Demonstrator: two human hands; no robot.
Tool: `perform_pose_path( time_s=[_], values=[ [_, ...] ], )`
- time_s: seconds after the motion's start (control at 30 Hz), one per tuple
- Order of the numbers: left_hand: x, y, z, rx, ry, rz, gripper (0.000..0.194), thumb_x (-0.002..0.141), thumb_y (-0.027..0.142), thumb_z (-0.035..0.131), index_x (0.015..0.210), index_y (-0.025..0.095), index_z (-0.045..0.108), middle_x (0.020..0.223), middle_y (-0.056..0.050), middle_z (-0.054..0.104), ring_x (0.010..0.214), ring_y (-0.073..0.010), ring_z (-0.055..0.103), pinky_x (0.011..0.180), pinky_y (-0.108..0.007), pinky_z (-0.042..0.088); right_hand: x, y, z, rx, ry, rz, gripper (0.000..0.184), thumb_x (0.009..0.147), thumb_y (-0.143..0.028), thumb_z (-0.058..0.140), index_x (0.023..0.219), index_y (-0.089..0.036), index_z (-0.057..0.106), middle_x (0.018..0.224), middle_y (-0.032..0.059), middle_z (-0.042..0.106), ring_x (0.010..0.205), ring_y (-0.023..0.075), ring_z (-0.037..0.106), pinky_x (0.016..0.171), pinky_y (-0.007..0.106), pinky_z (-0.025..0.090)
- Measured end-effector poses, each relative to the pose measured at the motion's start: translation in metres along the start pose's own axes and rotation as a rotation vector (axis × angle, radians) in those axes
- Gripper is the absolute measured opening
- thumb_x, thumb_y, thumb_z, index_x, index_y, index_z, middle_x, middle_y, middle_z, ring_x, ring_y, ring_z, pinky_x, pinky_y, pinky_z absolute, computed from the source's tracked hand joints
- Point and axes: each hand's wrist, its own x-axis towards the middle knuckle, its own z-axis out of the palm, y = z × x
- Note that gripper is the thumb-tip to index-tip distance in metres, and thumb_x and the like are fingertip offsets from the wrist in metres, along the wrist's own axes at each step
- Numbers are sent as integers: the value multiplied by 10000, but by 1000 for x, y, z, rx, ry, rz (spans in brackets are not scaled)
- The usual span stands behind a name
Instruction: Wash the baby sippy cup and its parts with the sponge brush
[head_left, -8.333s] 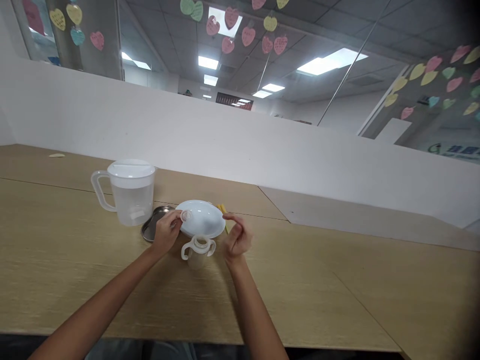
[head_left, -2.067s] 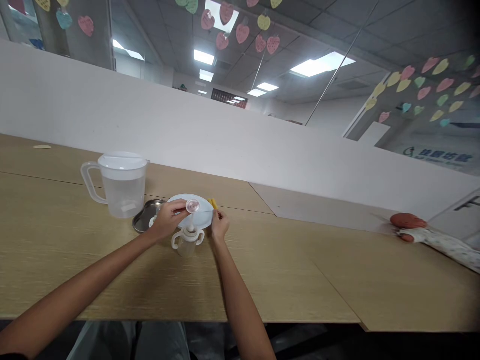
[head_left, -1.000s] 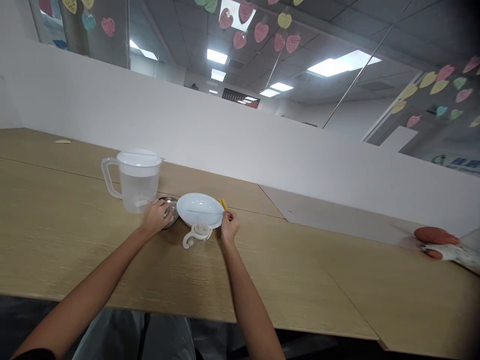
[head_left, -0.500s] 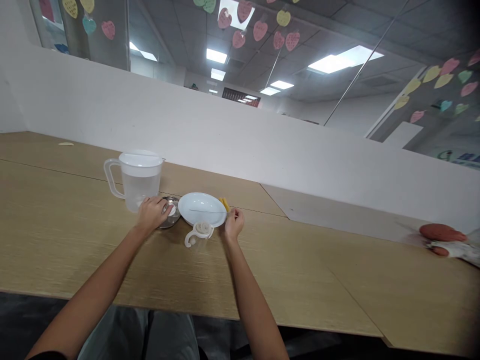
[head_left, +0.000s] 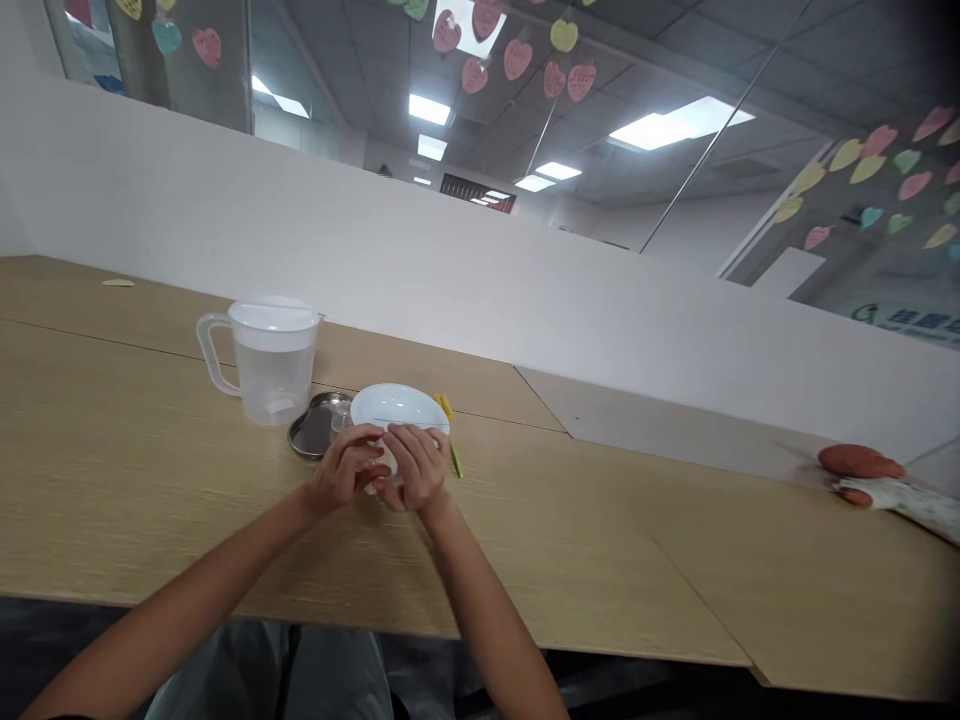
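Observation:
Both my hands meet just in front of a white bowl (head_left: 397,400). My left hand (head_left: 346,470) has its fingers curled inward, and my right hand (head_left: 416,467) faces it with bent fingers. Between them shows part of a whitish plastic piece (head_left: 390,461), mostly covered by the fingers. A thin stick lies across the bowl. Left of the bowl, a round metal tray (head_left: 309,432) carries a small clear cup (head_left: 340,418), close to my left fingers. A yellow and green tool (head_left: 454,455) lies by the bowl's right side, partly hidden.
A clear lidded pitcher (head_left: 274,365) with a handle stands at the left, behind the tray. A thin pale piece (head_left: 118,283) lies at the far left. Reddish-brown objects with a whitish cloth-like item (head_left: 885,492) sit at the far right. A white wall (head_left: 450,280) rises behind the table.
My left hand has moved right from the metal tray, and my right hand has come left from the bowl's right edge. Both now close around the hooked whitish plastic piece before the bowl.

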Motion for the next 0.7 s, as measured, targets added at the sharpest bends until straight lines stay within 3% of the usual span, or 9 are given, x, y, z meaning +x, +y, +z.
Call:
perform_pose_path(
  time_s=[0.07, 0.2, 0.33, 0.43, 0.53, 0.7],
  values=[
    [-3, 8, 3, -78, 20, -57, 147, 924, 376, 524, 933, 237, 571, 1018, -107, 677, 945, -235, 655, 786, -402, 557, -1, -8, 7, 40, 5, -40, 467, 947, -496, 344, 1149, -164, 603, 977, 137, 670, 897, 237, 635, 763, 379, 468],
    [0, 21, 7, -173, 11, -338, 296, 936, 495, 424, 870, 241, 559, 874, -100, 690, 821, -240, 654, 733, -417, 534, -4, -11, 12, 96, 35, 24, 465, 981, -424, 233, 1102, -147, 586, 876, 132, 644, 763, 215, 608, 627, 355, 468],
    [7, 29, 8, -191, 64, -486, 365, 945, 506, 395, 801, 217, 566, 774, -71, 681, 709, -198, 624, 668, -360, 506, -2, -14, 12, 137, 52, 67, 480, 993, -395, 187, 1066, -150, 593, 856, 117, 625, 750, 205, 593, 619, 351, 464],
    [10, 31, 9, -211, 114, -543, 398, 948, 518, 395, 772, 202, 562, 701, -35, 654, 632, -158, 589, 602, -306, 479, 3, -17, 11, 162, 83, 46, 417, 988, -378, 260, 1110, -139, 579, 861, 118, 630, 759, 210, 593, 630, 352, 460],
    [9, 32, 11, -263, 155, -544, 359, 967, 462, 420, 791, 186, 568, 701, -20, 654, 621, -139, 589, 578, -275, 470, 9, -18, 10, 92, 111, 10, 344, 970, -395, 379, 1101, -144, 574, 841, 106, 637, 740, 196, 598, 622, 334, 453],
    [4, 26, 15, -358, 179, -281, 179, 987, 285, 439, 950, 189, 585, 904, -57, 692, 829, -159, 656, 731, -294, 526, 14, -15, 4, -39, 163, -37, 350, 863, -500, 590, 989, -174, 579, 725, 48, 608, 605, 157, 544, 568, 310, 392]
  ],
)
